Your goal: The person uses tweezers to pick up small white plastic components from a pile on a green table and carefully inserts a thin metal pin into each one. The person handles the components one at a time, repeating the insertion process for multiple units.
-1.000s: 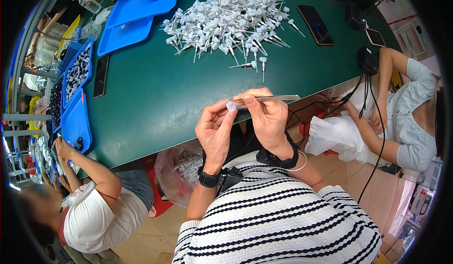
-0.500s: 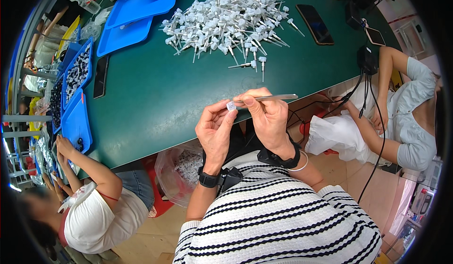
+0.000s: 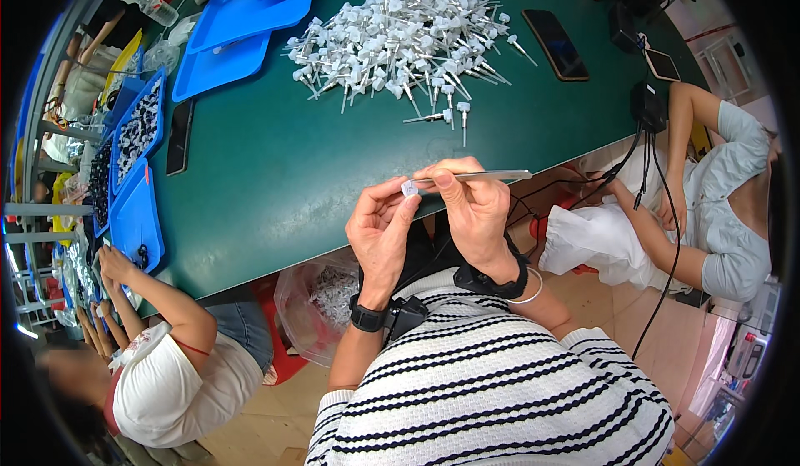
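Observation:
My left hand pinches a small white plastic part between thumb and forefinger, just off the table's near edge. In my right hand is a pair of metal tweezers, gripped between thumb and fingers, with the tip end at the white part. Whether the tip touches the part is too small to tell. Beyond my hands, a large heap of white plastic pieces with thin metal pins lies on the green table. A few such pieces lie loose at the heap's near side.
Blue trays stand at the back left. A phone lies right of the heap, another phone at the left. A clear bin of small pieces sits below the edge. Co-workers sit left and right; black cables hang at right.
The tweezers have tilted slightly in my right hand. My left hand still holds the white part in nearly the same place.

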A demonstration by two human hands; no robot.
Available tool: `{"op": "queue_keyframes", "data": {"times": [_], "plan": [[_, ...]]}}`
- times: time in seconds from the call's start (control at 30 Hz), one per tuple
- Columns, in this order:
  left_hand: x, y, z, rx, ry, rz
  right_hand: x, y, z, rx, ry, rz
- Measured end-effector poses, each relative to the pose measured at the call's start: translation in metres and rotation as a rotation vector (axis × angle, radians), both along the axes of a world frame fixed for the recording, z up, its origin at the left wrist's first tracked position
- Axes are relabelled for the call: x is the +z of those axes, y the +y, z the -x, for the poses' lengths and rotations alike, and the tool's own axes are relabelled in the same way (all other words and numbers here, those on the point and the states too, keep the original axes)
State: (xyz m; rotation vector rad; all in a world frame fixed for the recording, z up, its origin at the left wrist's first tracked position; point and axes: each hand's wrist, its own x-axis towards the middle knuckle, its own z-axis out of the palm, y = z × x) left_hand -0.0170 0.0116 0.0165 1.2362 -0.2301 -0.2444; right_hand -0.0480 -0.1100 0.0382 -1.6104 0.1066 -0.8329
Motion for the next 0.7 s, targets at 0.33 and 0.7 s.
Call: {"op": "queue_keyframes", "data": {"times": [0.33,0.7], "plan": [[0.000,-0.001,0.000,-0.009,0.001,0.019,0.004,-0.005,0.000,0.000,0.019,0.107],[0.001,-0.003,0.000,-0.006,-0.010,0.033,0.013,-0.008,-0.001,0.024,0.051,0.256]]}}
